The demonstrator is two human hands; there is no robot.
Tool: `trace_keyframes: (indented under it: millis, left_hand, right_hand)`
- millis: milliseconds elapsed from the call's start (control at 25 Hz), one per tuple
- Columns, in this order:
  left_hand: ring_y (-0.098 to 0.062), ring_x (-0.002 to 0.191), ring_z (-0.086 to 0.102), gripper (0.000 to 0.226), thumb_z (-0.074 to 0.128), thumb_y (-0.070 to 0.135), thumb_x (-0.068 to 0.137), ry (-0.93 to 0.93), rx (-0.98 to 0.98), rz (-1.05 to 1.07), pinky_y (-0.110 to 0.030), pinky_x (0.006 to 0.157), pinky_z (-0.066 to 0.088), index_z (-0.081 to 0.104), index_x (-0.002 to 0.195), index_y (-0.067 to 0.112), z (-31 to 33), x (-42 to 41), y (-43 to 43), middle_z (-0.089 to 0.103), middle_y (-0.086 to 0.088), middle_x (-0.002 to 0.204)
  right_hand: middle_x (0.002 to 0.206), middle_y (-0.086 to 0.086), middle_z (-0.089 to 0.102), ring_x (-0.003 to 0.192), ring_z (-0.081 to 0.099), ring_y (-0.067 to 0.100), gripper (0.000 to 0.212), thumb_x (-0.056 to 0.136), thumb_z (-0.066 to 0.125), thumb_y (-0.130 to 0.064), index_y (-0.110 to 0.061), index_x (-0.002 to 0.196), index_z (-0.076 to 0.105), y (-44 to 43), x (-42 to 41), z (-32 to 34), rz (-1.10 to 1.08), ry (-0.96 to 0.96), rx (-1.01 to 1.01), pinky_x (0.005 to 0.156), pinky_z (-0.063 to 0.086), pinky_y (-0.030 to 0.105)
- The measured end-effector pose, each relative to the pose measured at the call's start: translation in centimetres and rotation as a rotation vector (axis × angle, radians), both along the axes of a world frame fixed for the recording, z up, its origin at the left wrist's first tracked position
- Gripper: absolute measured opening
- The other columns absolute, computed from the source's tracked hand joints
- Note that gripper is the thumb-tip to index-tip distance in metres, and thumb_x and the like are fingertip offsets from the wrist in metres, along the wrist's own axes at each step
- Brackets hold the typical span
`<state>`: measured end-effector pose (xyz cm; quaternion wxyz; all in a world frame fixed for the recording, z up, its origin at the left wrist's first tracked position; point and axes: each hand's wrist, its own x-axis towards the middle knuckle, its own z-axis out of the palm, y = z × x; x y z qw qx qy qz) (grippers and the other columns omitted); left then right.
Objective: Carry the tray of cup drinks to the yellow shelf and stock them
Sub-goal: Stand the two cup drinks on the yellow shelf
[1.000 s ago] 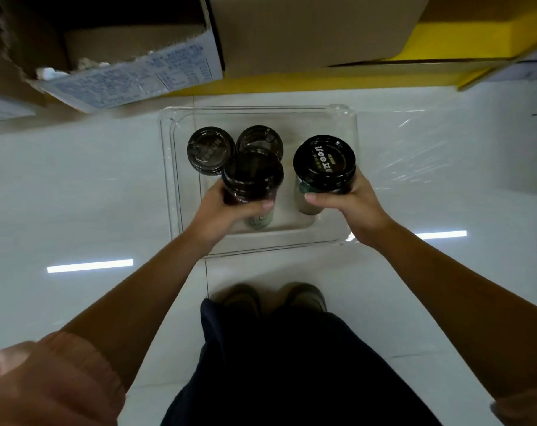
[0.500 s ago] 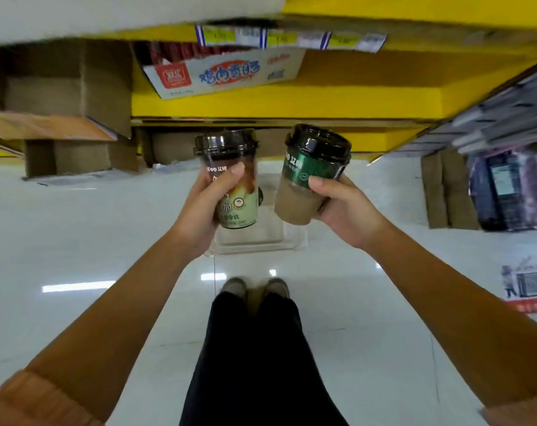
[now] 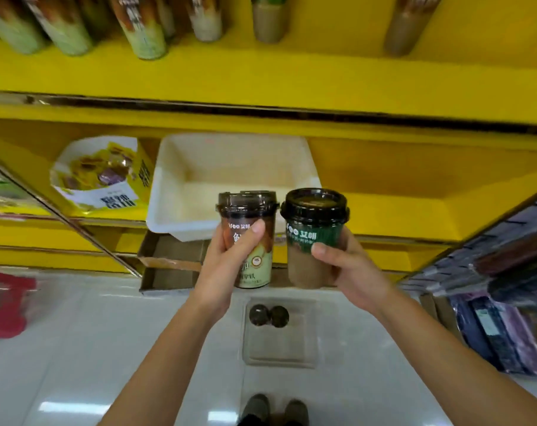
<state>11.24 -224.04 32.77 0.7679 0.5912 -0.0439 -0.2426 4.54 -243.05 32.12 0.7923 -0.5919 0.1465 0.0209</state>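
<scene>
My left hand point(image 3: 227, 265) grips a brown-and-cream cup drink point(image 3: 254, 262) with a dark lid. My right hand point(image 3: 350, 265) grips a green-banded cup drink point(image 3: 310, 238) with a black lid. Both cups are upright, side by side, held in front of the yellow shelf point(image 3: 261, 84). Far below on the white floor lies the clear tray point(image 3: 279, 352) with two dark-lidded cups point(image 3: 268, 315) at its far end. Several cup drinks point(image 3: 144, 29) stand on the upper yellow shelf level.
A white plastic bin point(image 3: 181, 167) sits on the middle shelf just behind the held cups. Left of it is a yellow snack box point(image 3: 104, 176). An open cardboard box point(image 3: 168, 265) rests on the floor under the shelf. Packaged goods point(image 3: 507, 318) fill racks at right. My shoes point(image 3: 273, 408) show at the bottom.
I have stood up with both cups, lifting them from just above the tray to the height of the middle shelf. The view has tilted up, and the tray now lies far below.
</scene>
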Motion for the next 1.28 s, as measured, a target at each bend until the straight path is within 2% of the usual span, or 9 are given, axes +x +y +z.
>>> trace_keyframes:
  millis: [120,240,400,520,600,720,960,1120,1280]
  left_hand:
    - [-0.016,0.092,0.072,0.047,0.077,0.051,0.061,-0.079,-0.050,0.054,-0.025,0.062,0.056,0.065,0.104,0.038,5.0,0.6,2.1,0.074,0.001,0.106]
    - [-0.016,0.094,0.071,0.033,0.071,0.045,0.069,-0.172,-0.093,0.061,-0.025,0.065,0.057,0.066,0.102,0.042,8.9,1.8,4.1,0.074,0.003,0.105]
    - [-0.018,0.098,0.070,0.043,0.077,0.038,0.065,-0.236,-0.083,0.060,-0.027,0.070,0.057,0.064,0.106,0.037,11.5,5.3,6.2,0.074,0.002,0.106]
    - [-0.022,0.102,0.067,0.068,0.082,0.033,0.060,-0.310,-0.009,0.036,-0.038,0.083,0.056,0.053,0.121,0.026,12.4,9.0,7.5,0.071,-0.004,0.111]
    - [-0.023,0.104,0.067,0.076,0.081,0.036,0.059,-0.347,0.018,0.016,-0.042,0.087,0.054,0.048,0.126,0.023,12.8,11.8,8.6,0.068,-0.006,0.115]
    - [-0.015,0.100,0.067,0.070,0.081,0.037,0.062,-0.409,0.055,0.036,-0.033,0.081,0.054,0.050,0.123,0.030,13.1,16.3,11.0,0.069,0.000,0.112]
    - [0.000,0.094,0.065,0.062,0.079,0.043,0.064,-0.512,0.158,0.167,-0.012,0.065,0.052,0.048,0.118,0.040,13.4,24.6,16.5,0.066,0.015,0.106]
    - [-0.003,0.099,0.063,0.069,0.079,0.048,0.060,-0.538,0.242,0.227,-0.019,0.073,0.051,0.048,0.121,0.036,13.3,29.6,19.6,0.063,0.014,0.113]
    - [-0.008,0.102,0.059,0.050,0.081,0.047,0.059,-0.536,0.319,0.293,-0.021,0.073,0.047,0.052,0.100,0.048,12.7,33.3,22.3,0.060,0.012,0.108]
  right_hand:
    - [0.110,0.000,0.071,0.102,0.066,0.017,0.097,0.041,0.090,-0.023,-0.015,0.127,0.047,2.8,1.9,4.5,0.127,-0.086,-0.030,0.076,0.054,0.029]
    - [0.131,0.018,0.056,0.118,0.055,0.033,0.116,0.035,0.093,-0.028,-0.012,0.135,0.036,5.4,4.2,8.3,0.226,-0.162,-0.049,0.095,0.047,0.050]
    - [0.133,0.022,0.052,0.118,0.055,0.033,0.100,0.052,0.078,-0.001,-0.011,0.138,0.028,7.9,7.6,10.8,0.194,-0.239,-0.091,0.099,0.045,0.054]
    - [0.130,0.022,0.055,0.116,0.057,0.032,0.090,0.057,0.075,0.000,-0.007,0.137,0.033,9.3,10.7,11.8,0.103,-0.305,-0.160,0.098,0.047,0.051]
    - [0.126,0.014,0.059,0.112,0.060,0.025,0.088,0.057,0.075,-0.004,-0.015,0.135,0.036,10.3,12.6,12.3,0.035,-0.330,-0.182,0.089,0.053,0.039]
    - [0.119,0.004,0.064,0.104,0.064,0.016,0.083,0.058,0.073,-0.005,-0.022,0.133,0.041,11.4,15.1,12.7,-0.072,-0.373,-0.137,0.074,0.054,0.025]
    - [0.103,-0.011,0.071,0.097,0.065,0.009,0.066,0.060,0.070,-0.007,-0.030,0.119,0.052,11.4,18.4,12.8,-0.150,-0.374,-0.145,0.071,0.054,0.024]
    - [0.104,-0.011,0.070,0.100,0.064,0.011,0.065,0.060,0.071,-0.009,-0.030,0.119,0.053,10.6,20.5,12.5,-0.143,-0.347,-0.174,0.076,0.051,0.029]
    - [0.103,-0.011,0.069,0.099,0.063,0.011,0.061,0.059,0.069,-0.008,-0.030,0.114,0.055,9.6,22.6,12.8,-0.173,-0.341,-0.203,0.078,0.050,0.031]
